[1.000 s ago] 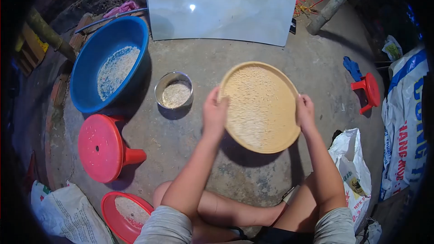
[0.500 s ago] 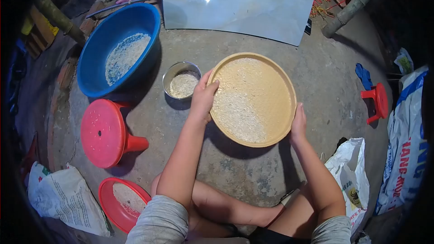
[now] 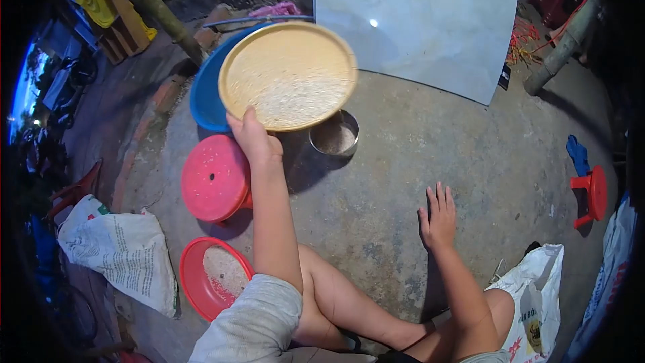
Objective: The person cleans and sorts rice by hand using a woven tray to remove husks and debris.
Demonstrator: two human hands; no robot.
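Observation:
My left hand grips the near rim of a round, shallow tan tray, its thumb over the edge. Pale grains lie heaped toward the tray's near right side. In this view the tray overlaps the large blue basin and the edge of a metal pot, which holds more grain. My right hand is held over the concrete floor with its fingers stretched out and nothing in them.
A red stool stands left of my arm, and a red basin of pale meal sits below it. White sacks lie at left and right. A glossy slab is at the back. A small red stool stands far right.
The tray has moved left and away from me, over toward the blue basin. My right hand has let go of it and dropped lower. The view has turned left.

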